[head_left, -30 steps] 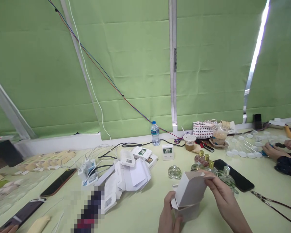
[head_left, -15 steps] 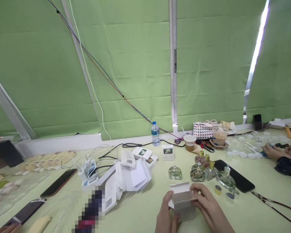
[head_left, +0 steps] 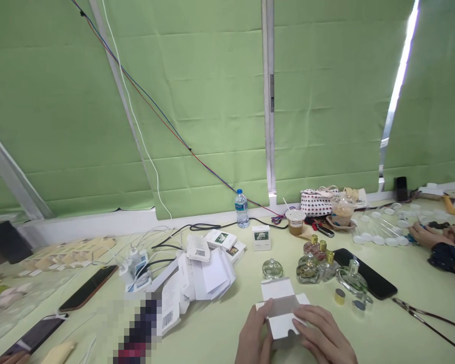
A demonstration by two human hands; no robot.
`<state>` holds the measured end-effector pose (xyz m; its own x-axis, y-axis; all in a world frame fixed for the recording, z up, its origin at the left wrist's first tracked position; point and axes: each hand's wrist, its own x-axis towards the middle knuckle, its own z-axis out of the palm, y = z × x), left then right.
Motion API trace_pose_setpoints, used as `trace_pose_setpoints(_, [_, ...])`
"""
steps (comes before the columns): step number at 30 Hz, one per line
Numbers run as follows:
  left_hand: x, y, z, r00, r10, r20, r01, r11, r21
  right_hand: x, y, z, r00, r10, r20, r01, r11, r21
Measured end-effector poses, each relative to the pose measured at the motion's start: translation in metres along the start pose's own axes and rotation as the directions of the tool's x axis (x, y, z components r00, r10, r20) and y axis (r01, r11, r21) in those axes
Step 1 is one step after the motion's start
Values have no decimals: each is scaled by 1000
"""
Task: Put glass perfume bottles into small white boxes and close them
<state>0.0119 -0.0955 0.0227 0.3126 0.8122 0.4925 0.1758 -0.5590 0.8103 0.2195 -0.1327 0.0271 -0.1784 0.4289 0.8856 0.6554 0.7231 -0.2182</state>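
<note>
The person is working on a small white cardboard box (head_left: 282, 313) that is sitting near the front edge of the table (head_left: 394, 333), a bit right of the middle. The left hand (head_left: 252, 337) is pressing against the left side of the box, with the thumb up by a side flap. The right hand (head_left: 322, 338) is lying over the right side of the box, and its fingers are pushing on a flap at the front. Both hands are grasping the box, and neither one is making a fist.

The box is looking half done. It is already standing up as a box and not lying flat. The big top flap is sticking up at the back, and the small side flaps are poking out, so the top is not yet closed. I cannot tell if anything is inside it.

Just behind the box, little glass perfume bottles (head_left: 311, 268) are standing in a loose row, some with gold tops. None of them is touching the box. Two loose caps (head_left: 340, 296) are sitting to the right of the box, close to a black phone (head_left: 367, 273).

To the left, a pile of flat white boxes and papers (head_left: 200, 270) is lying toward the middle of the table, so more boxes seem to be waiting to be folded. A water bottle (head_left: 241, 208) is standing at the back edge. At the right edge, another person's hands (head_left: 426, 235) are working with small white lids (head_left: 379, 240).
</note>
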Motion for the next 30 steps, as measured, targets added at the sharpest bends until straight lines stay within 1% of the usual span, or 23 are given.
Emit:
trace_pose_setpoints(2, [-1, 0, 0, 1000, 26, 3, -26, 998, 56, -4, -3, 5, 997, 64, -53, -61, 997, 51])
trace_pose_setpoints(3, [-2, 0, 0, 1000, 30, 0, -30, 996, 79, -4, -6, 8, 990, 122, -75, -116, 990, 84])
trace_pose_setpoints(5, [-3, -1, 1, 1000, 25, -8, -24, 994, 110, 1, -14, 12, 961, 255, -103, -240, 961, 133])
trace_pose_setpoints(7, [-5, -3, 1, 1000, 19, -8, -18, 993, 120, 7, -21, 17, 941, 320, -106, -305, 943, 133])
trace_pose_setpoints(10, [-3, -4, -3, 999, 25, 23, -28, 995, 94, 13, -26, 23, 946, 307, -102, -301, 951, 69])
trace_pose_setpoints(12, [-1, -3, -7, 997, 30, 71, -32, 999, 35, 15, -25, 25, 952, 290, -97, -288, 957, 36])
trace_pose_setpoints(14, [1, -2, -10, 993, 44, 108, -41, 999, -32, 15, -23, 25, 956, 284, -72, -283, 959, 23])
trace_pose_setpoints(15, [2, -2, -10, 993, 49, 107, -44, 998, -51, 17, -21, 24, 960, 275, -47, -274, 961, 19])
trace_pose_setpoints(17, [2, -3, -7, 998, 33, 56, -31, 999, -34, 21, -18, 20, 970, 241, 9, -241, 970, 9])
trace_pose_setpoints(19, [0, -6, -1, 1000, -4, -29, 5, 1000, 27, 26, -17, 15, 975, 215, 60, -216, 976, -4])
trace_pose_setpoints(22, [-3, -10, 6, 993, -23, -113, 34, 995, 93, 31, -17, 10, 974, 204, 99, -202, 979, -30])
trace_pose_setpoints(24, [-4, -10, 8, 993, -6, -118, 19, 995, 102, 32, -19, 10, 975, 199, 102, -195, 980, -46])
trace_pose_setpoints(28, [-2, -8, 5, 996, 30, -87, -25, 998, 62, 32, -23, 13, 970, 231, 72, -227, 972, -61])
trace_pose_setpoints(30, [-1, -6, 2, 997, 24, -70, -20, 998, 55, 32, -25, 13, 980, 192, 54, -189, 981, -51])
